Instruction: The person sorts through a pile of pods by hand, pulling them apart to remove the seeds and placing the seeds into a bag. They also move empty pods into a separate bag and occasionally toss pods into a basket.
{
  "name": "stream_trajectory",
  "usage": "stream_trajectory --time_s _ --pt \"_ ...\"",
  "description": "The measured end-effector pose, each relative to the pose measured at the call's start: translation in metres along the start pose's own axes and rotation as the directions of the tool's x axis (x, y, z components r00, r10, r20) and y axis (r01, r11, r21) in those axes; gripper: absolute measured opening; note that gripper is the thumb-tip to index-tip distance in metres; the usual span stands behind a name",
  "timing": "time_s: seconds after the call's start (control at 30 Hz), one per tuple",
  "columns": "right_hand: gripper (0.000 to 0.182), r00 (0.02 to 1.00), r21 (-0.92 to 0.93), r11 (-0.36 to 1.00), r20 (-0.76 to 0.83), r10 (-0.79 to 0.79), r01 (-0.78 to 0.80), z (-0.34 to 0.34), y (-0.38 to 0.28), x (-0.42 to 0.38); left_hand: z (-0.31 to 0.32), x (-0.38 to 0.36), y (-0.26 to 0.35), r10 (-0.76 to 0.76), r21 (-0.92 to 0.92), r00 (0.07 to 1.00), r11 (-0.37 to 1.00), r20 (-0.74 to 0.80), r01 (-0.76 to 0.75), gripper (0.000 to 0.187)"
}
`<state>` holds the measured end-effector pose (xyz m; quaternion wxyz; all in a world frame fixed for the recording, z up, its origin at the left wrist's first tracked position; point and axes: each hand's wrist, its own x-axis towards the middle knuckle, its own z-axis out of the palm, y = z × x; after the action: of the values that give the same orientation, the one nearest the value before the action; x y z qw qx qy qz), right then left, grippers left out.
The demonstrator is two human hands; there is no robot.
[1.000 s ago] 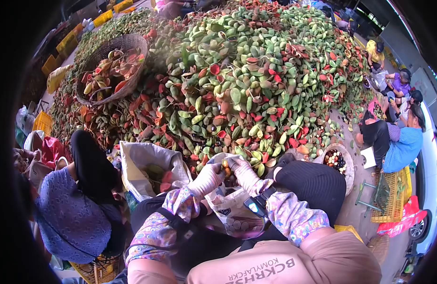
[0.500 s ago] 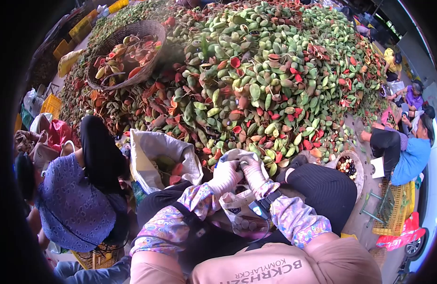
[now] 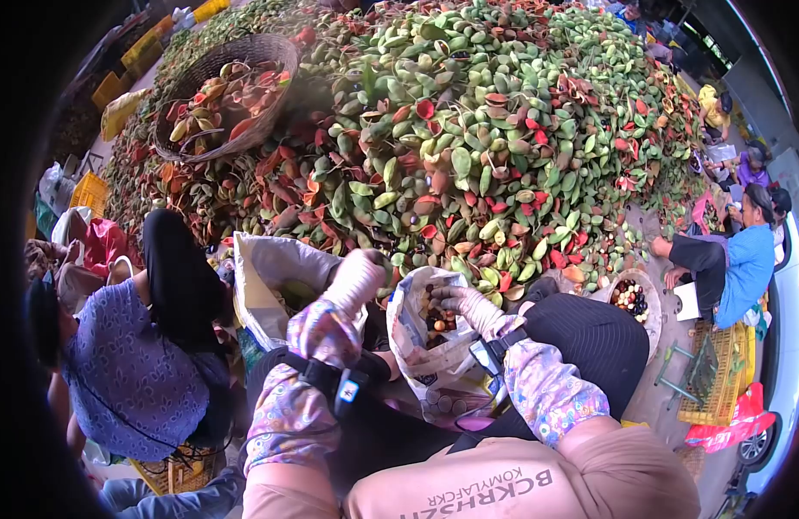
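Observation:
My left hand (image 3: 361, 275), in a pale glove, is raised between the large white sack (image 3: 287, 259) and the pod heap (image 3: 451, 156); its fingers are smeared by motion. My right hand (image 3: 462, 303) reaches over the smaller white bag (image 3: 417, 355) from the right, its gloved fingers stretched out at the opening. Inside that bag lie dark and pale round seeds (image 3: 437, 322). Green and red pods make up the heap in front of both hands.
A wicker basket (image 3: 231, 151) of opened pods rests on the heap. At right stand a bowl of seeds (image 3: 631, 298), a yellow crate (image 3: 719, 372) and a person in blue (image 3: 745, 268). A person in a patterned purple top (image 3: 140, 363) sits close at left.
My hands have parted: the left moved left and up towards the large sack, the right opened over the smaller bag. That bag's seeds now show.

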<state>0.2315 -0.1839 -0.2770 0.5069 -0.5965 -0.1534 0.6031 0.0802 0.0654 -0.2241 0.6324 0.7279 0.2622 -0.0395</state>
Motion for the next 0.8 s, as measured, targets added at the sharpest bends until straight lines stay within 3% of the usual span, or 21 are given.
stream_trajectory --time_s 0.03,0.07,0.1,0.17,0.23,0.27,0.3,0.33,0.4,0.43,0.47,0.5,0.57,0.6,0.63,0.67,0.7,0.73,0.77,0.8 --pt "0.03 0.993 -0.027 0.993 0.004 -0.119 0.119 0.007 -0.013 -0.003 0.003 -0.021 0.032 -0.023 0.194 0.958 0.978 -0.285 0.081 0.023" --pt "0.029 0.998 -0.022 0.999 -0.05 -0.044 0.043 0.008 -0.027 -0.011 -0.009 -0.027 0.027 0.091 0.108 0.923 0.993 -0.374 -0.054 0.023" --pt "0.026 0.993 -0.057 0.997 -0.11 0.047 -0.054 0.016 -0.047 -0.015 -0.017 -0.049 0.06 0.017 0.097 0.895 0.995 -0.445 0.029 0.031" --pt "0.025 0.995 0.013 0.998 -0.083 0.061 -0.06 -0.018 -0.015 0.028 -0.045 -0.059 0.058 -0.017 0.019 0.866 0.999 -0.5 0.031 0.036" --pt "0.024 0.989 -0.057 0.998 -0.147 0.023 -0.032 -0.019 -0.022 0.043 -0.071 -0.065 0.046 -0.007 -0.037 0.866 0.999 -0.5 -0.013 0.037" --pt "0.024 0.995 0.067 0.998 -0.102 0.016 -0.01 -0.027 -0.017 0.056 -0.085 -0.064 0.026 0.045 -0.025 0.847 0.997 -0.53 -0.068 0.035" --pt "0.025 0.998 0.191 0.981 -0.059 0.005 0.006 -0.028 -0.021 0.063 -0.091 -0.068 0.024 0.0 -0.016 0.834 1.0 -0.551 -0.01 0.034" --pt "0.025 0.986 0.096 0.995 -0.163 0.046 -0.03 -0.023 -0.027 0.07 -0.099 -0.073 0.021 -0.032 0.028 0.844 0.998 -0.535 0.055 0.033" --pt "0.023 0.993 0.112 0.991 -0.099 -0.059 0.071 -0.022 -0.033 0.08 -0.113 -0.081 0.013 -0.071 0.073 0.85 0.989 -0.522 0.127 0.033" --pt "0.024 0.989 0.106 0.986 -0.094 -0.116 0.125 -0.019 -0.04 0.079 -0.118 -0.082 0.006 -0.118 0.221 0.821 0.933 -0.559 0.284 0.033" --pt "0.025 0.999 0.217 0.975 -0.046 -0.029 0.038 -0.019 -0.05 0.079 -0.122 -0.084 0.0 -0.153 0.353 0.786 0.831 -0.598 0.43 0.034" --pt "0.025 0.998 0.218 0.975 -0.048 -0.026 0.036 -0.04 -0.037 0.101 -0.125 -0.086 -0.008 -0.155 0.353 0.788 0.831 -0.596 0.43 0.034" --pt "0.027 0.977 0.47 0.877 0.212 -0.004 -0.098 -0.105 0.02 0.172 -0.13 -0.086 -0.022 0.008 0.575 0.747 0.645 -0.664 0.504 0.035" --pt "0.014 0.808 0.652 0.591 0.589 0.0 -0.475 -0.12 0.029 0.189 -0.127 -0.086 -0.008 -0.038 0.557 0.74 0.633 -0.672 0.538 0.034" --pt "0.014 0.808 0.652 0.59 0.589 0.003 -0.477 -0.117 0.029 0.195 -0.125 -0.082 -0.007 -0.041 0.555 0.74 0.634 -0.671 0.538 0.034" --pt "0.015 0.986 0.447 0.885 0.154 0.069 -0.132 -0.109 0.033 0.202 -0.124 -0.079 -0.007 0.01 0.524 0.73 0.702 -0.683 0.481 0.032" --pt "0.02 0.953 0.013 0.996 -0.291 -0.081 0.088 -0.104 0.035 0.209 -0.123 -0.075 -0.006 0.057 0.491 0.714 0.764 -0.698 0.419 0.03" --pt "0.012 0.917 -0.548 0.79 -0.097 -0.386 0.275 -0.112 0.058 0.236 -0.119 -0.07 0.002 -0.063 0.304 0.727 0.881 -0.684 0.363 0.029" --pt "0.031 0.973 -0.391 0.92 -0.208 -0.097 0.008 -0.06 -0.01 0.189 -0.114 -0.065 0.009 -0.07 0.298 0.725 0.881 -0.685 0.367 0.029" --pt "0.034 0.973 -0.581 0.814 -0.177 -0.147 0.017 -0.043 -0.017 0.192 -0.109 -0.06 0.016 -0.044 0.226 0.756 0.942 -0.653 0.25 0.028"
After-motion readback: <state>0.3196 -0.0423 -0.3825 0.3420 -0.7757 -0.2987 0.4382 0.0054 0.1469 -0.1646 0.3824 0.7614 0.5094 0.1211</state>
